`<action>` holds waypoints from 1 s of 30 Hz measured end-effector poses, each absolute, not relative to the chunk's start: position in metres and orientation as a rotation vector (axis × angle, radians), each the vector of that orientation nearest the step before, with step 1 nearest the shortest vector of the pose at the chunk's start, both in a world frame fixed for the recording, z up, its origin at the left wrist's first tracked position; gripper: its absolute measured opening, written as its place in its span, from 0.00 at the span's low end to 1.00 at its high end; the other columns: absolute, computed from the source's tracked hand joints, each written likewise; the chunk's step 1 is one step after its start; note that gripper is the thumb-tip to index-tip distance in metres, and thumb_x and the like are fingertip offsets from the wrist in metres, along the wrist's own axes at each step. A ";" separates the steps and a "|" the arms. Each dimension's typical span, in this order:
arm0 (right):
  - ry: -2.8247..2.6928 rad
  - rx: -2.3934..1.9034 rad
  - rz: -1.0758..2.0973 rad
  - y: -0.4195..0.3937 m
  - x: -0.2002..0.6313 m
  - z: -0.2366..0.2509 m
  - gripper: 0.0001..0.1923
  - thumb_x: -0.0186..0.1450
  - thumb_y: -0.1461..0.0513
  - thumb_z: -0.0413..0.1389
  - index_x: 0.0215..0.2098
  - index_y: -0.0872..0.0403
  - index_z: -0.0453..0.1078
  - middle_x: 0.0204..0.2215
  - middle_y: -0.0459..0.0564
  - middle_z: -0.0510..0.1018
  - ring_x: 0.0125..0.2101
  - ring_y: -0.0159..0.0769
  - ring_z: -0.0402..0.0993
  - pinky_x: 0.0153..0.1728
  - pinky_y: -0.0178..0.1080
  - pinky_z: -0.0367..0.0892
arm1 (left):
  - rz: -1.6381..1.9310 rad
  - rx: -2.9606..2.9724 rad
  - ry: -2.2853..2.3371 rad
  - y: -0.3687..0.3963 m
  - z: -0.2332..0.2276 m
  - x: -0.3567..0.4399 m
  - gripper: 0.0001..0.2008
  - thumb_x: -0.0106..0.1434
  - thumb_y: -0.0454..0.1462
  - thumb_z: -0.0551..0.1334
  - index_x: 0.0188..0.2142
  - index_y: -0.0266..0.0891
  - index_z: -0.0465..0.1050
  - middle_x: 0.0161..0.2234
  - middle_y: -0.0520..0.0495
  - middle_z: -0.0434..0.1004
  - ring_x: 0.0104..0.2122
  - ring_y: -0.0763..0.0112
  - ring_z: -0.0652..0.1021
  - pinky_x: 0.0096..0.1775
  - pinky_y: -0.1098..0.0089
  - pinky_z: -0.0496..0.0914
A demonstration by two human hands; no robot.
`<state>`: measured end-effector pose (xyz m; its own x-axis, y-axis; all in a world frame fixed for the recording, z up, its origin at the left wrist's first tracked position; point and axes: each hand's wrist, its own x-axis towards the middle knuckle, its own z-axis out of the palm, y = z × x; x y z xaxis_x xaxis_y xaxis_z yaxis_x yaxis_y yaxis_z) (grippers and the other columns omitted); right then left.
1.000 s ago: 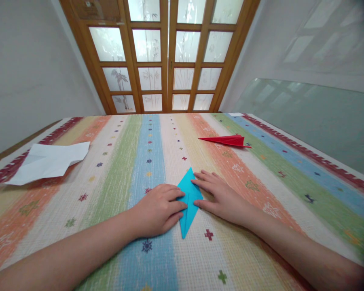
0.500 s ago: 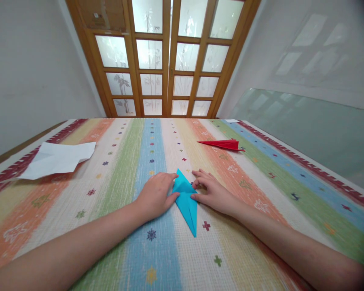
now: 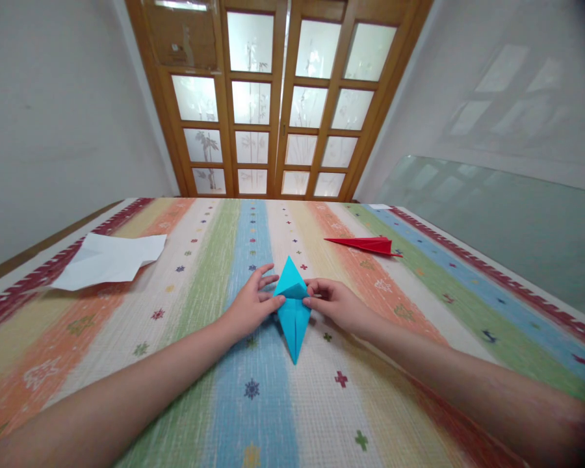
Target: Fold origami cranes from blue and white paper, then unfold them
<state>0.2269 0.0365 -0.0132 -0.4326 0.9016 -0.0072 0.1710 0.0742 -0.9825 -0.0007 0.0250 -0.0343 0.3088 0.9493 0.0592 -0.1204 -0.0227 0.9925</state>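
A bright blue folded paper (image 3: pixel 292 318), shaped like a long diamond, points toward me between my two hands. A crease runs across its middle and a slit runs down its near half. My left hand (image 3: pixel 256 299) grips the left corner, thumb on top, with its upper fingers spread apart. At the right corner, my right hand (image 3: pixel 336 303) pinches the paper between thumb and curled index finger; its other fingers are folded in. The paper's underside is hidden.
On the striped tablecloth (image 3: pixel 175 364), a creased white sheet (image 3: pixel 114 259) lies at the left. A red paper plane (image 3: pixel 365 244) rests at the back right. Beyond the table's far edge stand wooden doors with glass panes (image 3: pixel 277 97); a glass panel (image 3: pixel 492 221) leans along the right.
The blue paper has turned so that its long axis is more upright in view. My left fingers have lifted and spread, while my right fingers have curled in at the right corner.
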 end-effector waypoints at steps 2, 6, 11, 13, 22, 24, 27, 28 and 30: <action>-1.611 -1.074 1.492 0.043 0.221 -0.017 0.17 0.57 0.51 0.67 0.31 0.52 0.66 0.28 0.45 0.76 0.28 0.33 0.75 0.33 0.39 0.73 | 1.015 1.197 0.846 0.027 -0.030 -0.002 0.39 0.60 0.39 0.68 0.65 0.43 0.50 0.57 0.33 0.71 0.33 0.68 0.81 0.32 0.67 0.76; -1.557 -1.066 1.558 0.052 0.206 -0.022 0.20 0.60 0.47 0.64 0.34 0.51 0.62 0.23 0.40 0.72 0.21 0.30 0.72 0.25 0.35 0.72 | 1.022 1.143 0.878 0.030 -0.025 -0.005 0.35 0.58 0.38 0.68 0.61 0.40 0.55 0.41 0.42 0.80 0.26 0.70 0.79 0.26 0.71 0.74; -1.579 -1.005 1.625 0.061 0.195 -0.023 0.21 0.61 0.49 0.63 0.39 0.50 0.60 0.24 0.39 0.74 0.19 0.30 0.73 0.19 0.34 0.72 | 1.046 1.193 0.953 0.038 -0.025 -0.009 0.29 0.58 0.38 0.67 0.58 0.38 0.61 0.30 0.50 0.78 0.21 0.74 0.76 0.24 0.74 0.72; -1.609 -0.981 1.625 0.065 0.195 -0.024 0.20 0.60 0.51 0.64 0.41 0.50 0.60 0.26 0.39 0.74 0.16 0.28 0.72 0.16 0.31 0.70 | 1.046 1.216 0.988 0.041 -0.026 -0.010 0.26 0.59 0.38 0.67 0.56 0.38 0.64 0.28 0.52 0.77 0.20 0.75 0.74 0.24 0.75 0.70; -1.606 -0.919 1.682 0.075 0.198 -0.027 0.17 0.61 0.53 0.64 0.40 0.51 0.63 0.24 0.39 0.75 0.15 0.29 0.74 0.14 0.29 0.69 | 0.913 1.206 1.055 0.049 -0.023 -0.015 0.19 0.58 0.36 0.68 0.49 0.36 0.76 0.27 0.50 0.78 0.21 0.75 0.76 0.21 0.78 0.67; -1.590 -0.906 1.686 0.075 0.199 -0.028 0.17 0.60 0.54 0.64 0.40 0.52 0.64 0.23 0.39 0.75 0.15 0.29 0.74 0.15 0.29 0.69 | 0.888 1.191 1.045 0.053 -0.021 -0.015 0.18 0.55 0.35 0.69 0.47 0.35 0.78 0.29 0.48 0.79 0.22 0.74 0.77 0.25 0.75 0.71; -1.535 -0.897 1.687 0.076 0.201 -0.029 0.18 0.59 0.54 0.65 0.41 0.52 0.65 0.26 0.41 0.77 0.16 0.30 0.76 0.15 0.30 0.70 | 0.898 1.169 1.039 0.062 -0.020 -0.012 0.16 0.54 0.36 0.70 0.43 0.34 0.80 0.29 0.47 0.79 0.23 0.73 0.77 0.27 0.72 0.74; -1.507 -0.901 1.685 0.077 0.202 -0.029 0.19 0.59 0.53 0.65 0.42 0.52 0.66 0.26 0.41 0.78 0.16 0.30 0.76 0.15 0.30 0.70 | 0.912 1.166 1.033 0.066 -0.021 -0.010 0.16 0.55 0.37 0.70 0.43 0.34 0.80 0.29 0.47 0.79 0.23 0.73 0.77 0.27 0.72 0.74; -1.444 -0.916 1.679 0.078 0.204 -0.030 0.19 0.59 0.53 0.65 0.43 0.52 0.67 0.25 0.42 0.78 0.16 0.32 0.77 0.15 0.30 0.70 | 0.946 1.163 1.012 0.072 -0.024 -0.006 0.15 0.56 0.38 0.69 0.43 0.35 0.80 0.29 0.48 0.79 0.23 0.73 0.77 0.27 0.72 0.74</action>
